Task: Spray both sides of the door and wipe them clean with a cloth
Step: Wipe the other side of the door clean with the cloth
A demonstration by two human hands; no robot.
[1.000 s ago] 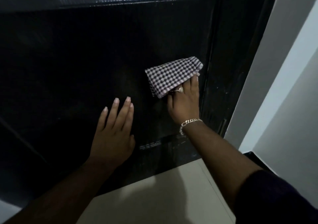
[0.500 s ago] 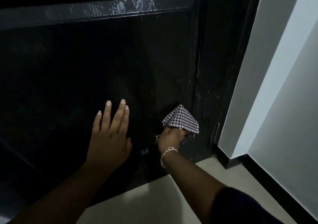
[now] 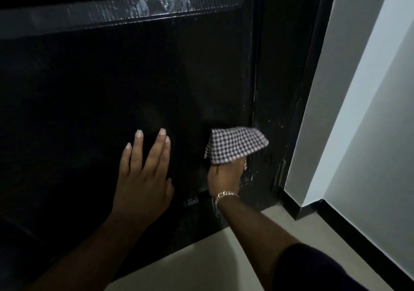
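My right hand keeps its grip bunched round the checked cloth, pressed low on the black door by its hinge-side edge. My left hand lies flat on the panel, fingers straight, holding nothing. Half a second ago the cloth was a small peak; now it fans wider toward the frame. A second back it sat higher up the panel, so the stroke has come down to the bottom corner. I judge this lower right part nearly wiped. Droplets glisten on the upper moulding, which looks unwiped.
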